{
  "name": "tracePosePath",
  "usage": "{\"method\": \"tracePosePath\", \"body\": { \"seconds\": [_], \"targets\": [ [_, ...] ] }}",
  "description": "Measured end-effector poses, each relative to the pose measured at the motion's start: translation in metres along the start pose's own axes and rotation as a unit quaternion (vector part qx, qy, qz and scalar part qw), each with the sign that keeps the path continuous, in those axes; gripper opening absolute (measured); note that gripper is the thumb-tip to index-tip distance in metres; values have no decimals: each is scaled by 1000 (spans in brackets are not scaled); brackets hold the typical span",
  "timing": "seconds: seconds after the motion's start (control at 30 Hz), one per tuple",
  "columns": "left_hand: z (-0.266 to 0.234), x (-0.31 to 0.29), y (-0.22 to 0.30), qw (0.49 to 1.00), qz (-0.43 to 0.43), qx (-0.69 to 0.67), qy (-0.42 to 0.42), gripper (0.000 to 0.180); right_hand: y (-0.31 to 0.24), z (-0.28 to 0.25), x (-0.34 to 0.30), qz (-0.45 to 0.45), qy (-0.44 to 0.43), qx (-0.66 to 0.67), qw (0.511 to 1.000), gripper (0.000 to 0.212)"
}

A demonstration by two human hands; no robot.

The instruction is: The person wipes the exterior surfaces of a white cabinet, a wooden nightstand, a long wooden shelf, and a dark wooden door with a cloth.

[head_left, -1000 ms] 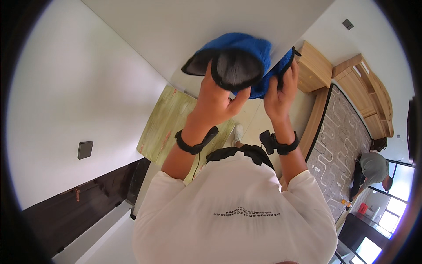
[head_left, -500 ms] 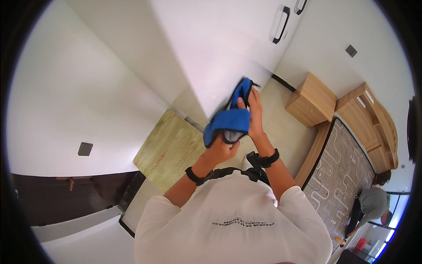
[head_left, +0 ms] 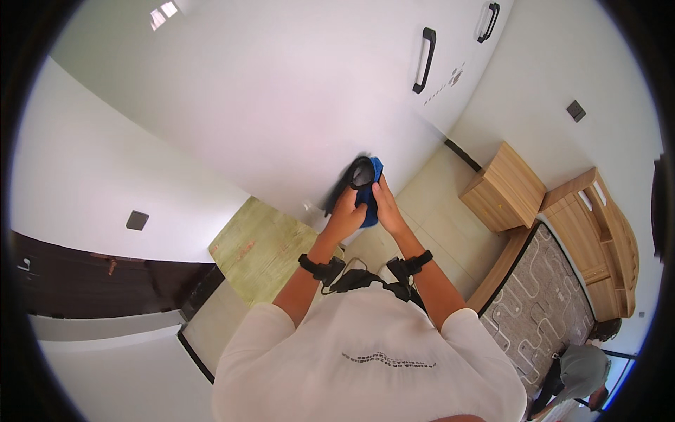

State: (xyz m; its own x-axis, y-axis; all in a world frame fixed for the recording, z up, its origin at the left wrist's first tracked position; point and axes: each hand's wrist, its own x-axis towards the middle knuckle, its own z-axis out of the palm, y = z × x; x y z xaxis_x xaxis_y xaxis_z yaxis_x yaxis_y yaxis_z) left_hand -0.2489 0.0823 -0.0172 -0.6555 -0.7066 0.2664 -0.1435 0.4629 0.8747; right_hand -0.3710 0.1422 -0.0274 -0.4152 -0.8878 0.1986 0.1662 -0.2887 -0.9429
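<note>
"What's nearest?"

"A white shirt. Past it, the left hand and the right hand hold a blue cloth."

"How are the fingers?"

"The left ones are closed on the cloth's left side, thumb in front. The right ones are close together, holding its right side. So it sits between the hands, and its grey and black end pokes up past the left fingers. Some fingertips are hidden."

"What's farther off?"

"A green mat on the left. Past the cloth, a white cupboard; I can't tell if they touch. To the right, a bed. Far up, a black handle."
</note>
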Motion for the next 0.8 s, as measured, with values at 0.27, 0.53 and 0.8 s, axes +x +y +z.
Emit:
{"method": "tracePosePath", "body": {
  "seconds": [0.27,0.53,0.8],
  "targets": [
    [-15,69,80,985,165,-9,53,55,-97,-5,57,-143,40,-154,977,48],
    [-38,66,164,990,102,52,-78,30,-39,-46,102,-228,158,-201,939,41],
    [-163,-37,314,480,658,-541,-209,30,-100,-100,154,-278,263,11,924,40]
  ]
}}
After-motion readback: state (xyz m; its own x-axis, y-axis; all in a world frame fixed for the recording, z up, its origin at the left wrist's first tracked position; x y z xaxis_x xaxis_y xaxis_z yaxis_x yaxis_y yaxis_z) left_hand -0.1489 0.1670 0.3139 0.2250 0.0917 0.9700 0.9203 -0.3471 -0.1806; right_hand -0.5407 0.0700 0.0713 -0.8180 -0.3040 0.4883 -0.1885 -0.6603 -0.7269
